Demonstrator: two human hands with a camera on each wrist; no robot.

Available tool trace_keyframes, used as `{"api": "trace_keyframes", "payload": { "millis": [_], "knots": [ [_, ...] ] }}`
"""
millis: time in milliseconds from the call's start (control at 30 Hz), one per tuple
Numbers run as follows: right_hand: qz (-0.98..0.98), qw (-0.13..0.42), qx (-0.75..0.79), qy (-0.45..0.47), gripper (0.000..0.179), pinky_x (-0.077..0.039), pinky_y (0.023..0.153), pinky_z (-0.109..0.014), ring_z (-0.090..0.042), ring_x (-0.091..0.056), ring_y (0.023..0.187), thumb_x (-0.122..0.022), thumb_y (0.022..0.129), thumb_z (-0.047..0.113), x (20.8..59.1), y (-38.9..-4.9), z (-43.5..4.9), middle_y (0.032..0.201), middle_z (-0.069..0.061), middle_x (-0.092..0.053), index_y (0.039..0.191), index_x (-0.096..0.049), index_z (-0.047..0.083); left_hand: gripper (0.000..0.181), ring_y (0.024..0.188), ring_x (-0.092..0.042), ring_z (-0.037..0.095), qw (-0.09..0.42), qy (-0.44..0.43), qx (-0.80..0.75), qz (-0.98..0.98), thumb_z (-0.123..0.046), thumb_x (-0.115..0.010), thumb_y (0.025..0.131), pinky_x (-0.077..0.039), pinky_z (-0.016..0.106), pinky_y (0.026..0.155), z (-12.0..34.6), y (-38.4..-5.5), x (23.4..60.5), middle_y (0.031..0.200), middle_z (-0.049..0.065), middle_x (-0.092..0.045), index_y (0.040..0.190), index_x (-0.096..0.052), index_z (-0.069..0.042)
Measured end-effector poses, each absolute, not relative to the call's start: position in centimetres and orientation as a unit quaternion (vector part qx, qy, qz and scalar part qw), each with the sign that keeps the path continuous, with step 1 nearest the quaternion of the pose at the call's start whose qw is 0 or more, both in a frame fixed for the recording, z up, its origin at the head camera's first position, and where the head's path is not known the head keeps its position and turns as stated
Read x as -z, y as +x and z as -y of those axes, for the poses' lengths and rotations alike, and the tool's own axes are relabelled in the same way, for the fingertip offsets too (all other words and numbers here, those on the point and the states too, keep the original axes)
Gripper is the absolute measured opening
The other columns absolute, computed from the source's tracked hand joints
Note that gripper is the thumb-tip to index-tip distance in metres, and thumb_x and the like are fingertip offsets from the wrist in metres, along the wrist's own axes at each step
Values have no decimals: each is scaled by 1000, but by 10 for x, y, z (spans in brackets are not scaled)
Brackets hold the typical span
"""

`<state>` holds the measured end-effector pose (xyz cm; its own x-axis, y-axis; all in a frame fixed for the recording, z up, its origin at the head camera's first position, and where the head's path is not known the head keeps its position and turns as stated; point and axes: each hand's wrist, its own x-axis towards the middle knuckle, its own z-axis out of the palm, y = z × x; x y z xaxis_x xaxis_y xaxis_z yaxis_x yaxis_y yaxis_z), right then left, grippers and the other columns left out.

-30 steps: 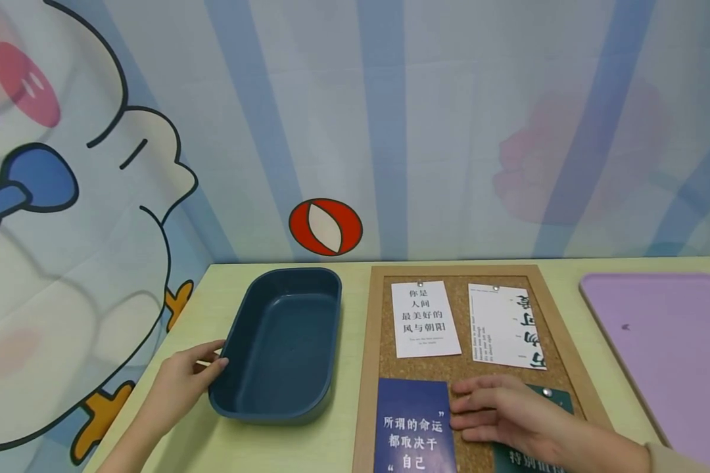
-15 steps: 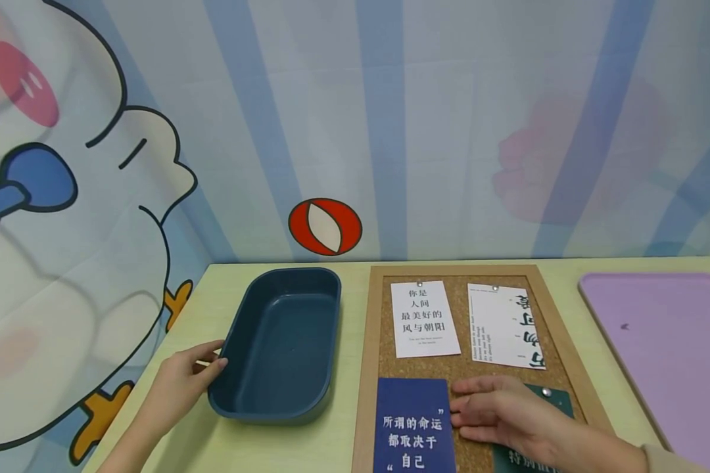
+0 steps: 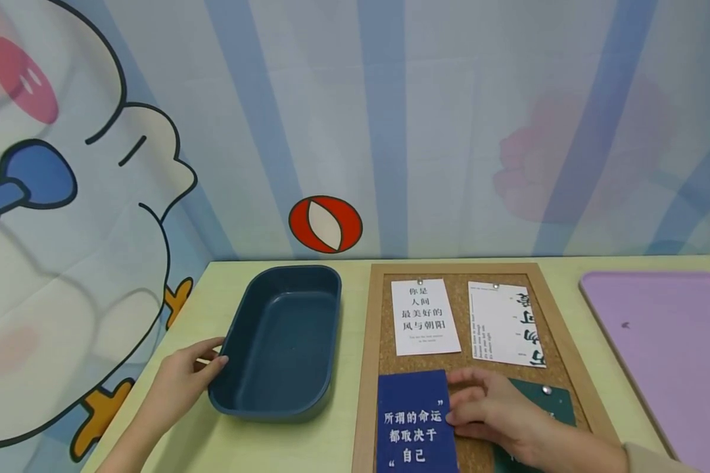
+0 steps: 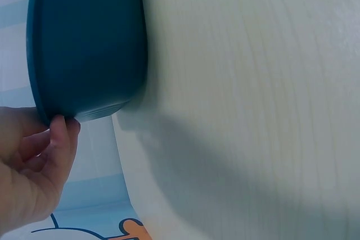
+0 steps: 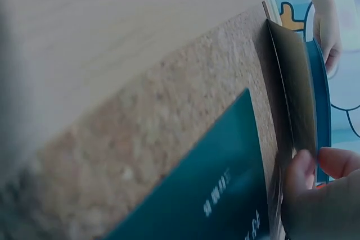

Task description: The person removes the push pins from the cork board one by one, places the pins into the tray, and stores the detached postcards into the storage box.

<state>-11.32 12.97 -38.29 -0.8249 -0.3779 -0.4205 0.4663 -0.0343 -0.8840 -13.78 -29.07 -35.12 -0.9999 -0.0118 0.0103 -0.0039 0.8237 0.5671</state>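
My left hand (image 3: 180,381) pinches the left rim of a dark blue-teal rectangular plastic bin (image 3: 284,348) standing on the table; thumb and fingers meet at its edge in the left wrist view. On a wood-framed cork board (image 3: 467,447), my right hand (image 3: 503,414) pinches the right edge of a navy card (image 3: 414,394) with white Chinese writing. Seen from the right wrist, that card's raised edge (image 5: 295,77) stands tilted off the cork. Partly under the right hand lies a dark green card (image 3: 553,401) with a silver pin (image 3: 547,390).
Two white cards, one at the board's upper left (image 3: 425,322) and one at its upper right (image 3: 503,328), are pinned there. A purple tray (image 3: 668,341) lies right of the board. Behind the table hangs a striped cartoon backdrop (image 3: 438,131).
My right fingers have closed on the navy card's right edge, and the card has lifted and tilted slightly off the board. My left hand and the bin stay put.
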Motion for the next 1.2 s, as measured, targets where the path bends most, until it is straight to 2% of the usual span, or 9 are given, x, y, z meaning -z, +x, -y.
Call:
{"api": "trace_keyframes", "payload": {
  "millis": [200,367,567,900,1200],
  "knots": [
    [-634,286,717,48,53,-53,63,-28,-17,-62,70,-60,73,-14,381,-110,-123,81,-9,-62,118,-33,-3,40,73,-65,20,12,2,297,955,-13,-60,91,-48,28,57,292,-137,352,95,15,-66,125,-54,6],
    [-637,280,717,42,61,-53,60,-31,-18,-62,69,-59,75,-10,383,-107,-119,80,-7,-60,124,-26,2,40,74,-65,21,9,6,301,954,-13,-61,90,-49,27,58,291,-137,351,95,14,-66,125,-55,5],
    [-649,269,711,40,61,-51,56,-30,-18,-62,66,-56,77,-7,386,-104,-119,80,-7,-58,128,-25,7,40,74,-65,20,-1,5,323,946,-14,-61,90,-52,28,58,290,-139,348,91,12,-65,125,-55,5],
    [-647,288,706,25,76,-50,52,-28,-15,-57,65,-58,71,-9,384,-100,-121,74,-5,-54,135,-18,6,44,74,-62,17,-36,36,380,924,-17,-60,92,-54,30,64,293,-139,349,88,9,-61,129,-51,3],
    [-644,301,703,13,82,-50,52,-26,-14,-57,64,-59,71,-9,383,-99,-121,75,-4,-53,139,-13,5,45,75,-59,18,-54,58,450,889,-14,-58,93,-54,30,67,295,-137,350,88,11,-58,132,-47,4]
  ]
}}
